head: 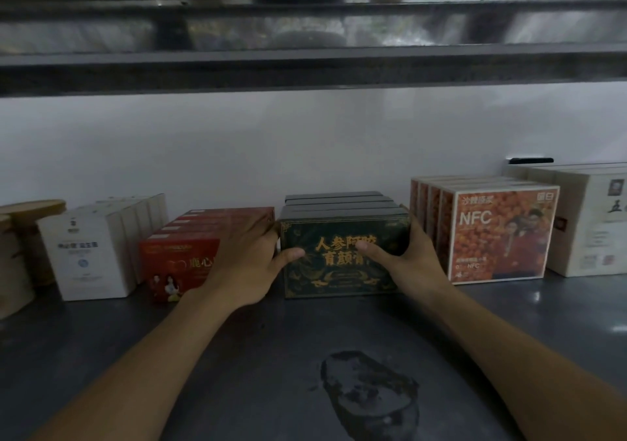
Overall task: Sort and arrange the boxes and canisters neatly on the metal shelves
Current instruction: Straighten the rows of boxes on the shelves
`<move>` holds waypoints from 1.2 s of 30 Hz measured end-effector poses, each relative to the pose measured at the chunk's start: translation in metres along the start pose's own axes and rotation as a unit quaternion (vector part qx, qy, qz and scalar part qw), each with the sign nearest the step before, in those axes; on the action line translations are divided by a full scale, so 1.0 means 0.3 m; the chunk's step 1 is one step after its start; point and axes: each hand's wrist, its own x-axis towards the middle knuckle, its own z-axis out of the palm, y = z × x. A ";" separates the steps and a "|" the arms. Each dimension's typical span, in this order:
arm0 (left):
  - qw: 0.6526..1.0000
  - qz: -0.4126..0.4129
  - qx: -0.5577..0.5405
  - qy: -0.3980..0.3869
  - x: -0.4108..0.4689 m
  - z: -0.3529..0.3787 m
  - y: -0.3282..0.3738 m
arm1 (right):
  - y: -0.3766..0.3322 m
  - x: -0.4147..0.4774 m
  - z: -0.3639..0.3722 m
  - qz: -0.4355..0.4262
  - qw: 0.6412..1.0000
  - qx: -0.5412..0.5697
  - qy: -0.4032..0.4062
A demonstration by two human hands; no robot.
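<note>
A dark green box with gold lettering (339, 281) stands at the front of a row of like boxes on the metal shelf (271, 356). My left hand (247, 264) grips its left end, thumb across the front face. My right hand (403, 261) grips its right end, thumb on the front too. To the left lies a row of red boxes (176, 261), partly hidden by my left hand. To the right stands a row of orange NFC boxes (498, 233).
White boxes (91, 254) and round tan canisters (20, 237) stand at the far left. Cream boxes (590, 223) fill the far right. Another shelf (305, 67) runs close overhead. A white wall (305, 142) backs the rows. The shelf's front has a dull smudged patch (369, 393).
</note>
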 end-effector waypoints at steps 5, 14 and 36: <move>1.000 -0.005 0.009 -0.010 0.001 -0.005 -0.004 | -0.006 0.001 0.001 0.002 1.000 -0.003 0.005; 0.997 -0.060 -0.033 0.018 0.058 -0.082 -0.038 | -0.038 0.051 0.010 0.087 0.987 0.136 0.022; 0.995 -0.015 -0.077 -0.058 0.135 -0.032 -0.048 | -0.033 0.058 0.002 0.095 0.985 0.141 0.004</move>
